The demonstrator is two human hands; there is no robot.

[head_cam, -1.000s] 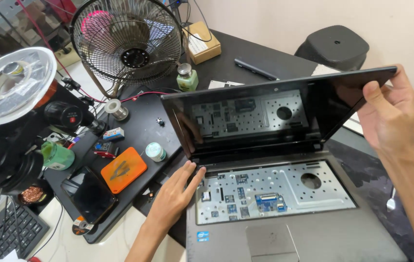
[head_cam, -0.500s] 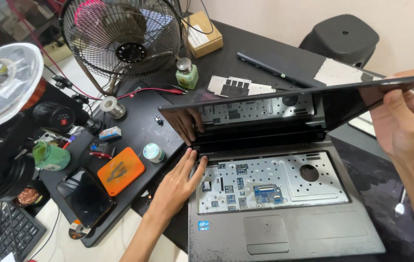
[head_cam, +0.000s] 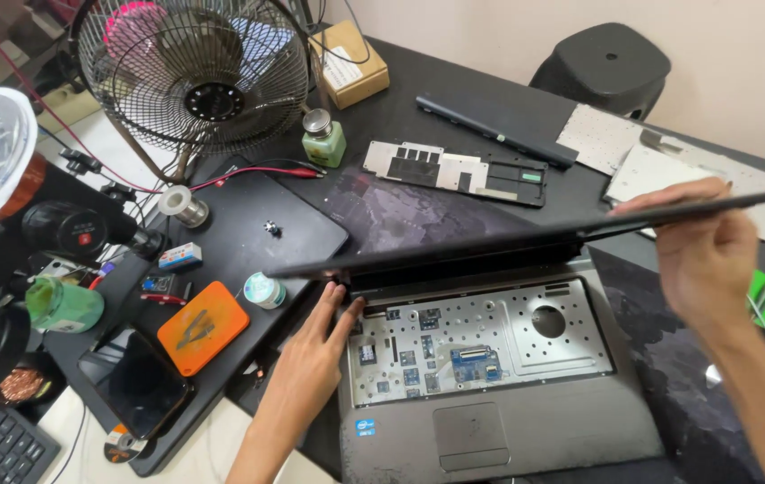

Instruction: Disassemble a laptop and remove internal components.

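Laptop (head_cam: 499, 394) parts lie open on the dark table (head_cam: 454, 99), and every place below is told from this laptop. Its keyboard is gone, so the grey metal plate (head_cam: 481, 345) with many small holes shows, and a small blue board (head_cam: 475, 363) sits in the middle of that plate. The touchpad (head_cam: 470, 432) is on the near side of the plate.

The lid (head_cam: 526, 237) hangs low over the back of the laptop, nearly flat, so only its thin dark edge shows. The right hand (head_cam: 700, 260) grips the right corner of the lid, with fingers curled over the top and the thumb below. The left hand (head_cam: 315, 345) is open and flat, and its fingertips (head_cam: 339, 300) press on the left back corner of the laptop, close to the hinge.

Behind the laptop lie a flat metal cover piece (head_cam: 454, 170) and a long black bar (head_cam: 490, 130). Far behind it on the left stands a round wire fan (head_cam: 194, 76), with a small green glass bottle (head_cam: 323, 139) near it. Left of the laptop sits a small round white tub (head_cam: 263, 290). Next to that tub is an orange flat case (head_cam: 201, 327). A black phone (head_cam: 136, 385) lies further left and nearer to the person.
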